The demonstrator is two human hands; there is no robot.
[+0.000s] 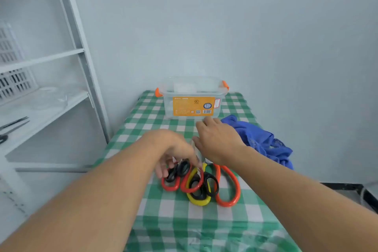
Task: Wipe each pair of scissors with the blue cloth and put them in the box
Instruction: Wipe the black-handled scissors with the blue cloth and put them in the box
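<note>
Scissors point(201, 186), glossy plastic loop handles; left hand point(173, 149) curled on them, right hand point(216, 141) flat, relaxed.

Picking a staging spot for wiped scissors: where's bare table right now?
Bare: left strip of table between box and left hand; also the near strip in front of the scissors. Crowded: centre, where right hand too sits over the scissors; cloth fills the right side.

One box point(192, 96), one blue cloth point(263, 141), about four heaped scissors point(199, 201), another pair point(18, 127) on the shelf point(51, 106).
</note>
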